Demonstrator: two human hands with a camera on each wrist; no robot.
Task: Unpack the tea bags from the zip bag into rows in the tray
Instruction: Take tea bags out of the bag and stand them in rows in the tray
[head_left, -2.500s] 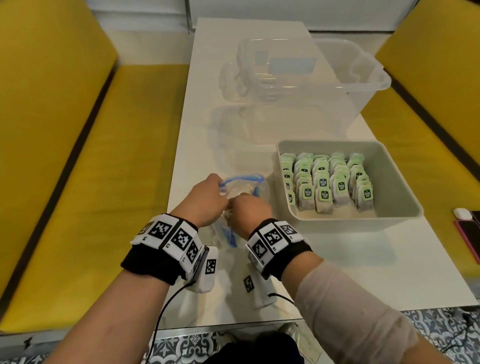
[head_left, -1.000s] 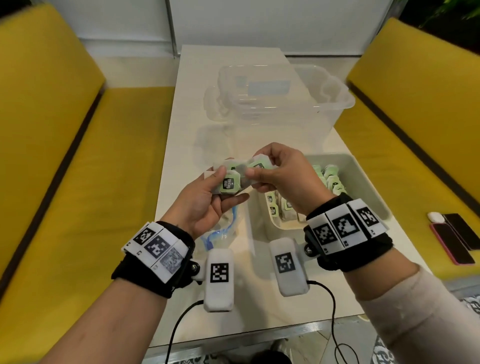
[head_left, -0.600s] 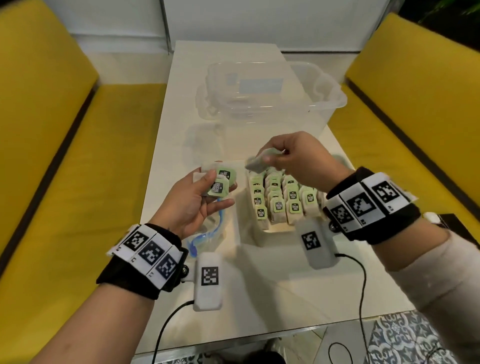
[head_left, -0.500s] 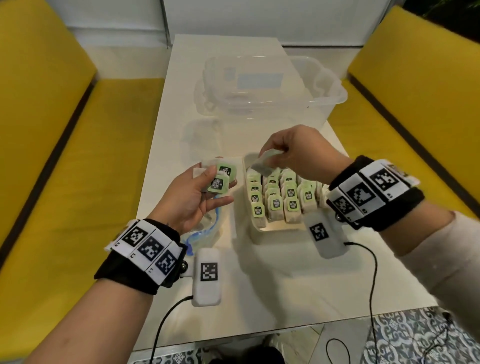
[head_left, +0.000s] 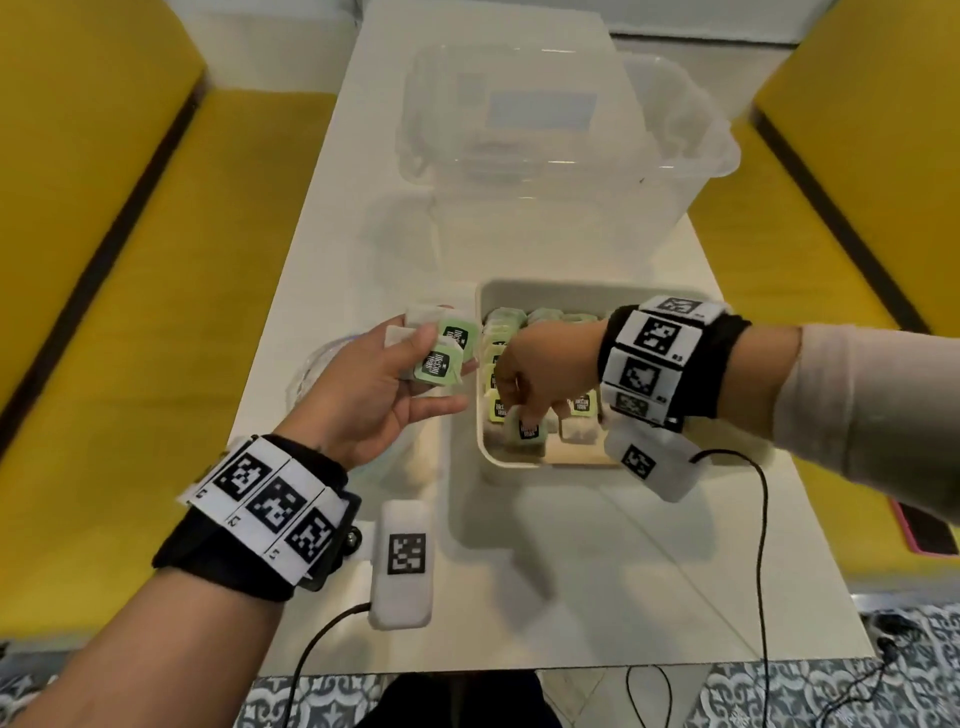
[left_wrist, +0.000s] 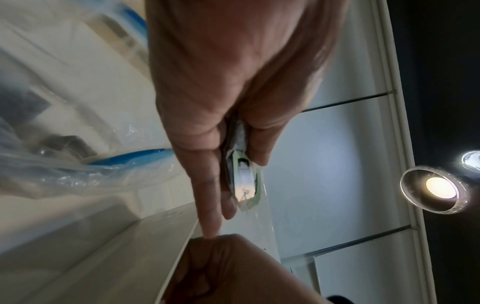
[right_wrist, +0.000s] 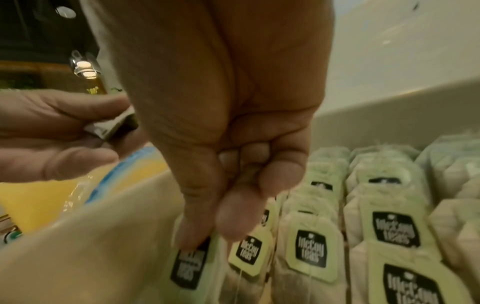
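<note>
the grey plastic tray (head_left: 597, 288) already holds rows of green-tagged tea bags (right_wrist: 311, 246). the right hand (head_left: 545, 369) pinches one into the near-left corner. the left hand (head_left: 374, 395) grips a few more. the clear zip bag (left_wrist: 78, 174) lies beside; contents unclear.

You have a clear plastic tub (head_left: 566, 156) sitting at the far end of the white table (head_left: 597, 561). Yellow bench seats (head_left: 130, 291) flank you on both sides, and a pink-edged phone (head_left: 927, 527) lies on the right one.

One tray (head_left: 545, 291), one zip bag (head_left: 311, 364)
</note>
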